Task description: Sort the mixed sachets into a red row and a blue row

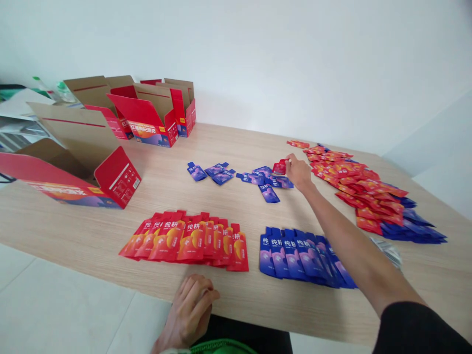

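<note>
My right hand [298, 172] reaches across the table and pinches a small red pouch [279, 167] by its right end. Just below and left of that pouch lies a loose cluster of blue pouches [269, 193]. At the near table edge rests my left hand [193, 307], its fingers loosely curled in with nothing visible in them. In front of it is a fanned, overlapping row of red pouches [191, 241]. A similar row of blue pouches [289, 253] lies to the right, partly hidden by my right forearm.
A long heap of red and blue pouches [354, 179] stretches along the right side. Open red cartons stand at the left, one nearer carton [118, 179] and several behind, including a middle carton [151, 130]. A white wall [265, 73] borders the table's back.
</note>
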`<state>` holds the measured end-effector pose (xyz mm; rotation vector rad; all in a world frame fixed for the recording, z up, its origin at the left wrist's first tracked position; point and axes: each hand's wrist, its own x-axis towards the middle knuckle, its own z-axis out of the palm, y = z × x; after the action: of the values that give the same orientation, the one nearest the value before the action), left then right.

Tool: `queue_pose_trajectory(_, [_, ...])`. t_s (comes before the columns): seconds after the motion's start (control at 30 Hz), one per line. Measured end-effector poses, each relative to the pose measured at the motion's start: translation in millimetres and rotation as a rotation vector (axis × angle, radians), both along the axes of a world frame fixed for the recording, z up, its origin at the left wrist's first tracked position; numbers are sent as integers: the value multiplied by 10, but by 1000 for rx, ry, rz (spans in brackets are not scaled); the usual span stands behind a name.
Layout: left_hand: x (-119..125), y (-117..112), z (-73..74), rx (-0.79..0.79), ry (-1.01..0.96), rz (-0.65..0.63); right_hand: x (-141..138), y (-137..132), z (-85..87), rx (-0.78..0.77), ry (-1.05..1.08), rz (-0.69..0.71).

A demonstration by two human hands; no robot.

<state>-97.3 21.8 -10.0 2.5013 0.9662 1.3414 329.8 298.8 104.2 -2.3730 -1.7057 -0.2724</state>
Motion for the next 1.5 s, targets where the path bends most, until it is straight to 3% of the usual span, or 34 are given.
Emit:
queue_pose_trajectory(0.07, [10, 35, 79, 40, -41, -7, 12, -207, 120, 110, 32, 123])
queue_pose_trajectory(0.13, [24, 62, 177, 53, -84, -19, -39, -469, 239, 171, 118, 343])
queue_pose_trajectory(0.3, [45, 73, 466, -85, -206, 37, -521, -1303, 507, 44, 470, 926])
queue_pose_trajectory(0.43, [64, 28, 681, -546, -299, 129, -1084, -1890, 566, -138, 732, 1250])
queue_pose_trajectory(0.57, [67, -43, 797, -1078, -370, -175, -1532, -2186, 397, -263, 965, 1418])
queue_pose_trajectory(0.63, [49, -94, 798, -1228, -387, -317, -1711, -2248, 245, -320, 1102, 1420])
queue_pose_trajectory(0.7, [19, -150, 770, -1309, -395, -363, -1883, -2297, 72, -357, 1275, 1348])
queue_pose_trajectory(0.77, [-20, -192, 731, -1324, -446, -270, -2051, -2369, -94, -345, 1469, 1161])
queue_pose_trajectory(0.87, [-94, -188, 695, -1223, -522, 20, -2282, -2553, -261, -328, 1655, 811])
queue_pose_trajectory(1.0, [-230, -63, 721, -976, -491, 347, -2548, -2837, -286, -421, 1588, 723])
queue_pose_trajectory(1.1, [-327, 72, 772, -844, -419, 457, -2756, -2914, -274, -429, 1522, 673])
queue_pose_trajectory(1.3, [-426, 453, 818, -671, -190, 573, -3115, -2734, -446, -387, 1592, 549])
queue_pose_trajectory(1.5, [-438, 769, 757, -619, 85, 732, -3203, -2429, -506, -367, 1359, 378])
